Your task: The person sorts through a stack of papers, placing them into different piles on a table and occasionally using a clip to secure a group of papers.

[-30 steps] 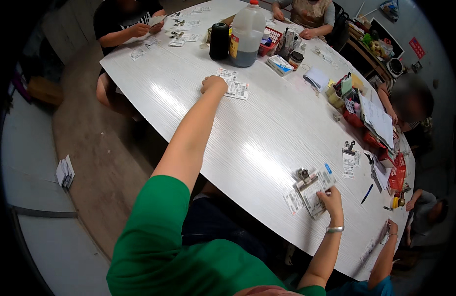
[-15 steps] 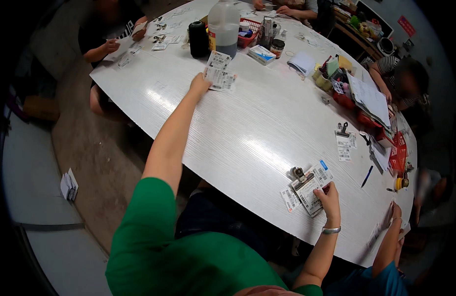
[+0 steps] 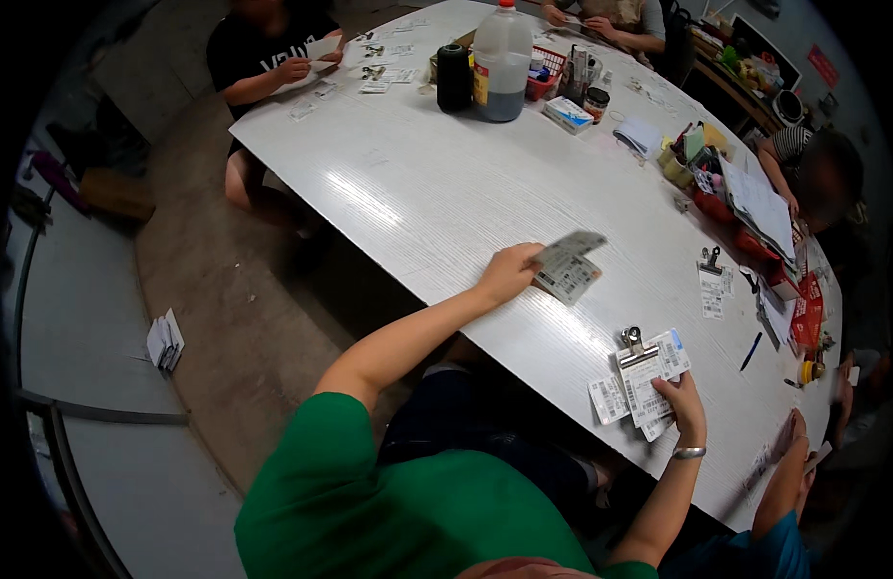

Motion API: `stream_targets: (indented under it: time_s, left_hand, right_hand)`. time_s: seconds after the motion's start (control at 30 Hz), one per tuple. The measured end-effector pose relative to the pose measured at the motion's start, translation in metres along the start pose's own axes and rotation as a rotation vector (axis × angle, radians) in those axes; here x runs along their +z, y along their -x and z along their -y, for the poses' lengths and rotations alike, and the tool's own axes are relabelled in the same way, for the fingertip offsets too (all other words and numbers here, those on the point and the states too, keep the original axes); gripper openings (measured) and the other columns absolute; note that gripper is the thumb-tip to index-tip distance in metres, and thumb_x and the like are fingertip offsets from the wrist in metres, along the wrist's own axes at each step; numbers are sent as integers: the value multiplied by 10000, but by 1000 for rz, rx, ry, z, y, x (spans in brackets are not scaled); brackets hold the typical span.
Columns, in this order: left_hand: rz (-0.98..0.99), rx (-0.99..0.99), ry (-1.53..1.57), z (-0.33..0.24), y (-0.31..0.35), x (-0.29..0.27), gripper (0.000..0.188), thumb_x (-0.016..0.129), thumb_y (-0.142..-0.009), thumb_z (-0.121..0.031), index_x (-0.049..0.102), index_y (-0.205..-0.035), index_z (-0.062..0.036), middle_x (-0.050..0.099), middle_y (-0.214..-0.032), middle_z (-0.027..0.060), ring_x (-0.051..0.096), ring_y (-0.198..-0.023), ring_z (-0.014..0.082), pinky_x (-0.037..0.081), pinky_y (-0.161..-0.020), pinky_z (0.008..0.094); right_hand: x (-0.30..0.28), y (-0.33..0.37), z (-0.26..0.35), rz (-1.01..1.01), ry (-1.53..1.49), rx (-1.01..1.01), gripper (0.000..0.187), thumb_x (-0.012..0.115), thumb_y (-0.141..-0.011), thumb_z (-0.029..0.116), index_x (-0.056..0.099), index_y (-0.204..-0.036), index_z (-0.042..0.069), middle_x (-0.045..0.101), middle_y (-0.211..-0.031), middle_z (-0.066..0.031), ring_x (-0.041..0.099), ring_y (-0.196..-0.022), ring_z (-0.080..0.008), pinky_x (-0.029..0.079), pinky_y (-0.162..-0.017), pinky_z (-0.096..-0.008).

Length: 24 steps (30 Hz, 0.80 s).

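My left hand (image 3: 509, 272) is closed on the edge of a few printed label slips (image 3: 568, 280), held just above the table and slightly fanned. Nearer me to the right, my right hand (image 3: 684, 405) grips a stack of white printed labels (image 3: 643, 391), its thumb on top and the other fingers partly hidden. A metal bulldog clip (image 3: 638, 349) bites the stack's far end. One label (image 3: 608, 400) sticks out at the stack's left side. Whether it is attached to the stack I cannot tell.
Across the white table (image 3: 408, 207) stand a large plastic jug (image 3: 502, 68), a dark thread cone (image 3: 455, 79) and a small box (image 3: 568, 115). To the right lie another clipped label bundle (image 3: 712, 289), a pen (image 3: 752, 351) and a clipboard (image 3: 758, 207). Several other people sit around.
My left hand has come back from beside the jug toward me and to the right, still holding the slips. My right hand stays with the clipped stack. The whole view has shifted.
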<state>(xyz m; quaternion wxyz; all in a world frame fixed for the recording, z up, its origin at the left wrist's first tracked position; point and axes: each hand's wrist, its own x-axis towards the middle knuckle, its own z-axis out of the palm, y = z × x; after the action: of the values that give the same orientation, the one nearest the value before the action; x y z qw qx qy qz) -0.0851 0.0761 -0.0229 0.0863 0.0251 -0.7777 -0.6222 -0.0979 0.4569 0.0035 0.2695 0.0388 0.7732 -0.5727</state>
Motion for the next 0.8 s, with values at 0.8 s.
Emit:
stream_targets:
  time_s: [0.8]
  left_hand:
    - [-7, -587, 45, 11, 1, -7, 212, 509, -882, -69, 539, -1067, 30, 611, -872, 79, 587, -713, 120, 503, -653, 250]
  right_hand:
    - [-12, 47, -73, -231, 477, -158, 308, 685, -720, 95, 558, -965, -42, 573, -935, -173, 515, -852, -253, 406, -767, -371]
